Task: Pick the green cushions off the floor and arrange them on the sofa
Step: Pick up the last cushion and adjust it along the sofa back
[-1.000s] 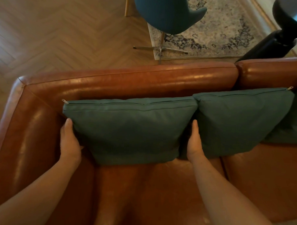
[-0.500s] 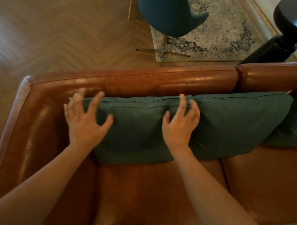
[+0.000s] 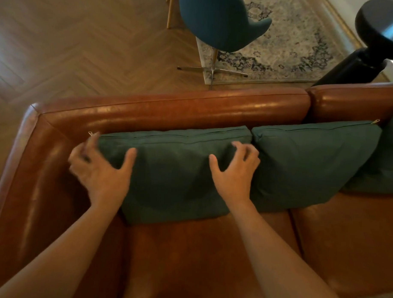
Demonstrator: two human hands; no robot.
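A green cushion (image 3: 170,170) leans upright against the backrest of the brown leather sofa (image 3: 170,107), at its left end. A second green cushion (image 3: 308,161) stands right beside it, touching it, and a third (image 3: 384,168) shows partly at the right edge. My left hand (image 3: 101,170) hovers over the first cushion's upper left corner, fingers spread and blurred. Over its upper right part my right hand (image 3: 235,170) has its fingers apart and curled. Neither hand holds anything.
Behind the sofa lies herringbone wood floor (image 3: 72,44). A teal swivel chair (image 3: 220,20) on a metal base stands on a patterned rug (image 3: 290,45). A black round object on a dark stand (image 3: 377,32) is at the top right. The sofa armrest (image 3: 18,176) borders the left.
A second ago both hands pressed the first cushion's sides. They rose onto its front face, and now the fingers have shifted slightly outward, the left hand in motion. The cushion stays put.
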